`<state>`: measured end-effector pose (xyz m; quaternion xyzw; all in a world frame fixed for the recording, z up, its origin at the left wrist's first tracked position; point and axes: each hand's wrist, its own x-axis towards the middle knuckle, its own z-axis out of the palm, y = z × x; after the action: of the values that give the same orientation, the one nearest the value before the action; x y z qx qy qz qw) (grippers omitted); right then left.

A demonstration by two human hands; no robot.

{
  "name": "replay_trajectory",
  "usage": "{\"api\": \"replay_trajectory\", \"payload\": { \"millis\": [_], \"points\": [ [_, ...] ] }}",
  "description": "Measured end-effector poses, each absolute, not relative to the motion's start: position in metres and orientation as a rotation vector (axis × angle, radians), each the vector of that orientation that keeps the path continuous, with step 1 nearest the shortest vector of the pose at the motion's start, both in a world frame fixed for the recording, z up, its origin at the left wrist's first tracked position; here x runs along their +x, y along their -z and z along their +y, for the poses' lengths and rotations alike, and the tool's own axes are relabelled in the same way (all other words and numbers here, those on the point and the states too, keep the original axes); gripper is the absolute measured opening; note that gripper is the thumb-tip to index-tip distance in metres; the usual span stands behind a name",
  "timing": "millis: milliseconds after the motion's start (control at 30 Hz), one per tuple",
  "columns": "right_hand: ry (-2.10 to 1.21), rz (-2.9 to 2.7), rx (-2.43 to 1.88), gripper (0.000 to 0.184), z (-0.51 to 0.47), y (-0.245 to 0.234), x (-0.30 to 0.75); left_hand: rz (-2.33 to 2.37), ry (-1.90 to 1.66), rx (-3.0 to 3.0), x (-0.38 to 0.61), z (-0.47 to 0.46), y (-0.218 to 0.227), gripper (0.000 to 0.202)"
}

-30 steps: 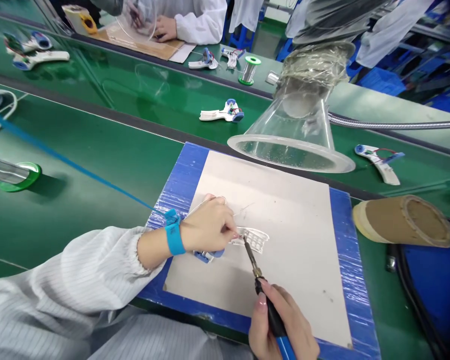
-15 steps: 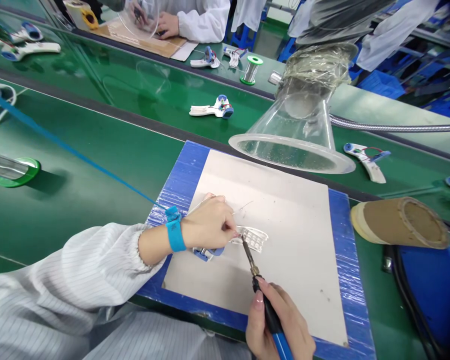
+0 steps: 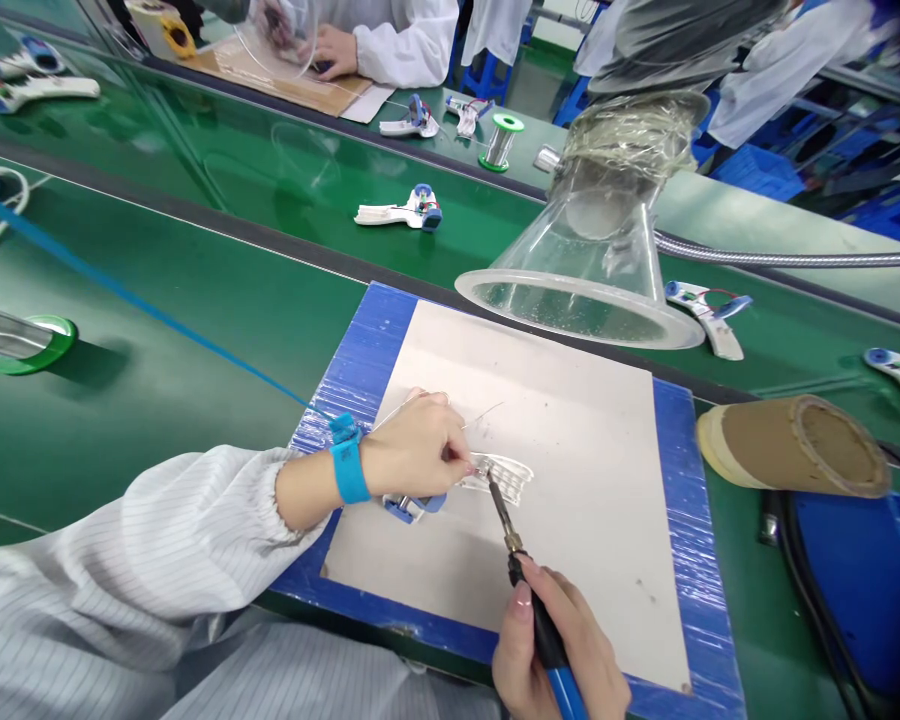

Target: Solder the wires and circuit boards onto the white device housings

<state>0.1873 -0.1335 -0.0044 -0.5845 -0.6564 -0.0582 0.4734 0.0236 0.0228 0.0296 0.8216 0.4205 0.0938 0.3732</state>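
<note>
My right hand grips a soldering iron with a black and blue handle. Its metal tip rests at the inner side of a white plastic handle shell lying on the pale board. My left hand, a blue strap round its wrist, is closed over the shell's left part, thumb and fingertips pinched close to the iron's tip. What the pinch holds is too small to make out. Below the left hand shows the blue-and-white head of the same piece, partly hidden. A thin wire loops by the knuckles.
A clear fume hood hangs over the board's far edge. Several white-and-blue housings lie on the green belt. A solder spool stands left, a brown cardboard tub right. Across the belt, a co-worker's hand is at work.
The housings on the belt have shifted left. The iron's tip has moved very slightly right along the shell; my left hand has stayed nearly in place.
</note>
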Motion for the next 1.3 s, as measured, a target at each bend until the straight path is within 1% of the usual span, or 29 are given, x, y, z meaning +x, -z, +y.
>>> {"api": "replay_trajectory", "payload": {
  "millis": [400, 600, 867, 1100, 1300],
  "points": [
    [0.177, -1.586, -1.417, 0.021, -0.1319, 0.0059, 0.1877, 1.069, -0.311, 2.092, 0.0217, 0.0203, -0.0245, 0.017],
    [0.159, -1.617, -1.412, 0.028, -0.1342, 0.0088, 0.1908, 1.07, -0.368, 2.099, 0.0196, 0.0178, -0.0218, 0.015],
    [0.134, -1.614, -1.452, 0.029, -0.1314, 0.0051, 0.1877, 1.119, -0.392, 2.054, 0.0228, 0.0178, -0.0214, 0.022],
    [0.122, -1.606, -1.452, 0.026, -0.1318, 0.0059, 0.1885, 1.131, -0.387, 2.038, 0.0235, 0.0185, -0.0234, 0.021],
    [0.094, -1.631, -1.413, 0.033, -0.13, 0.0086, 0.1895, 1.16, -0.374, 2.033, 0.0254, 0.0182, -0.023, 0.018]
  ]
}}
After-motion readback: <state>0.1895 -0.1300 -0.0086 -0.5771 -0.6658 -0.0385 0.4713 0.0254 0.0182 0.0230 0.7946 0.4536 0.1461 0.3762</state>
